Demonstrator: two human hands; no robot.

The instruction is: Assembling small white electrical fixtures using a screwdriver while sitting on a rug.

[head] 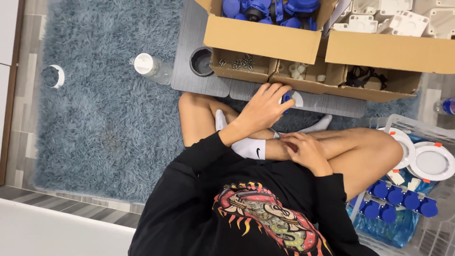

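Head view looks straight down on a person sitting cross-legged on a shaggy blue rug [104,109]. The left hand [265,108] reaches forward to the grey board [199,80] in front of the knees and closes over a small blue and white part [290,98]; the fingers curl around it, and most of the part is hidden beneath them, so its shape is hard to make out. The right hand [307,150] rests on the crossed shin, fingers loosely bent; whether anything lies under it cannot be told. Beyond the left hand stand cardboard boxes: a low tray of screws [239,61], a tray of small white pieces [298,71], a tray of black bits [362,76], and two taller boxes cut off at the top edge, one with blue parts [270,9], one with white parts [393,19]. At right, a wire basket [417,128] holds white round fittings [432,162] and blue caps [403,201], partly cut off. A clear bottle [152,68] lies on the rug.
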